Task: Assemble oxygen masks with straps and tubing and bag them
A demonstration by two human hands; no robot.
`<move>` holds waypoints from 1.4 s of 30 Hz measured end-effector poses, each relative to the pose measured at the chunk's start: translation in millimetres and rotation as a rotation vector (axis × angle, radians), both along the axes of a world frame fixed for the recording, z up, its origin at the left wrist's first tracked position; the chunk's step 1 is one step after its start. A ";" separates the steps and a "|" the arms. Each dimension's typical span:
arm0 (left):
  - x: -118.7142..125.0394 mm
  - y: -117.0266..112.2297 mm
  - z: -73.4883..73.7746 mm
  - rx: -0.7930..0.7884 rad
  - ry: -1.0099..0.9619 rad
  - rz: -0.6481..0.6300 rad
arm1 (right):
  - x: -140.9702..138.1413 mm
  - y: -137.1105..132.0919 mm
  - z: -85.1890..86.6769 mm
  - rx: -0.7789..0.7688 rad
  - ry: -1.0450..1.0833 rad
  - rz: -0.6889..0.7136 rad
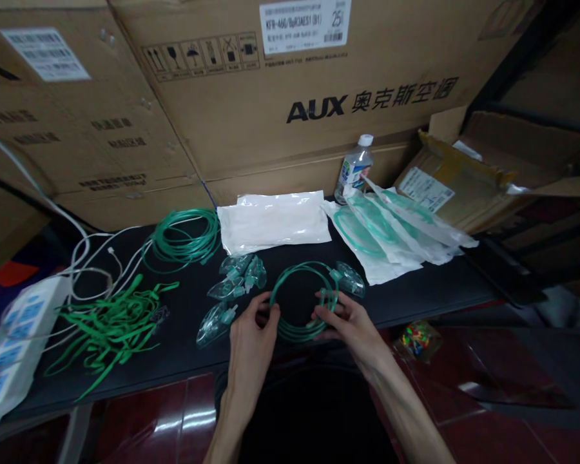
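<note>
Between my hands is a coil of green tubing (297, 332), held just above the dark table near its front edge. My left hand (256, 322) pinches the coil's left side between thumb and fingers. On the opposite side, my right hand (345, 319) has its fingers closed on the tubing. A clear green oxygen mask (350, 280) lies right beyond the right hand, beside the coil's upper end. Several similar masks, including one mask at the front (216, 322), rest to the left of my left hand. The tips of some right fingers are hidden behind the tubing.
Green tubing coils (186, 238) and a tangle of green straps (116, 328) lie left, near a white power strip (17, 341). White packages (275, 222), packed masks (386, 232) and a bottle (355, 171) stand before large cartons (290, 129). An open box (444, 174) is at right.
</note>
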State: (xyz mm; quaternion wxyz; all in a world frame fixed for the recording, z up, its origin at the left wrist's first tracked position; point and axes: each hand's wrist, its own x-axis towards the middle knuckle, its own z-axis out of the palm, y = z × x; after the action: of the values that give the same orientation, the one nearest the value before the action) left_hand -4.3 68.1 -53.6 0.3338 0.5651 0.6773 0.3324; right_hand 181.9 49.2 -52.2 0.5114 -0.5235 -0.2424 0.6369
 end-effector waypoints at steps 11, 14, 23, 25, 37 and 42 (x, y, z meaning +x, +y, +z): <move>32.9 -11.4 7.3 0.299 0.120 -0.188 | 4.7 3.6 1.5 0.006 -0.118 -0.003; 48.7 -7.8 4.3 0.229 0.147 -0.342 | 10.9 -5.0 4.7 0.020 -0.177 0.009; 59.2 7.3 13.4 0.018 0.319 -0.449 | 47.0 -16.4 16.6 0.230 -1.074 -0.209; 60.3 11.2 15.2 -0.005 0.307 -0.449 | 44.9 -7.2 14.7 0.363 -1.381 -0.183; 52.7 28.8 15.0 -0.060 0.054 -0.377 | 30.9 17.3 -10.6 0.392 -1.554 -0.132; 44.6 38.6 16.2 -0.119 -0.049 -0.448 | 32.1 16.2 -11.9 0.361 -1.420 -0.116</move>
State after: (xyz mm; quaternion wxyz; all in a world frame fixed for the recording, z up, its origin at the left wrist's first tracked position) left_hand 40.3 106.7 -37.3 0.4485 0.6724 0.5451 0.2229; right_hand 213.9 65.4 -64.1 0.3422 -0.7297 -0.5882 0.0665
